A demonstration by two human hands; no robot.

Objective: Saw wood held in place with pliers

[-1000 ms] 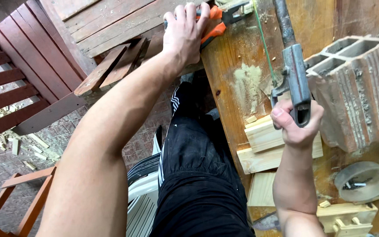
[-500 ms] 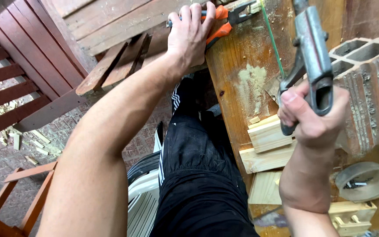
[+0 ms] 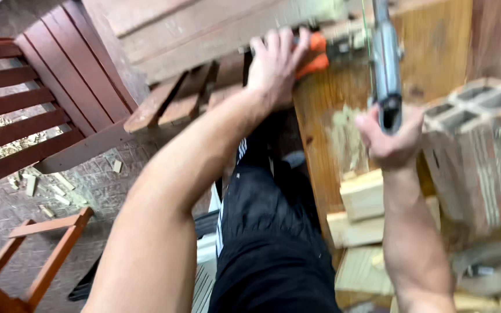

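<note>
Head view: left hand [image 3: 276,66] pressed flat on orange clamp [image 3: 314,55]; right hand [image 3: 391,136] grip wrapped round, seemingly, saw handle [image 3: 387,75].

Matt grey metal saw frame [image 3: 385,64], rough ribbed clay brick [image 3: 482,150], worn wooden bench [image 3: 442,52].

Light was soft, even, moderately bright; source not visible. Shadows faint. No glare. Motion blur smeared the right hand [image 3: 391,134], hollow brick [image 3: 482,150] and lower right corner

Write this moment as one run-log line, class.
left hand: pressing on orange clamp | right hand: gripping grey saw handle | workbench: sawdust, hollow brick
</note>
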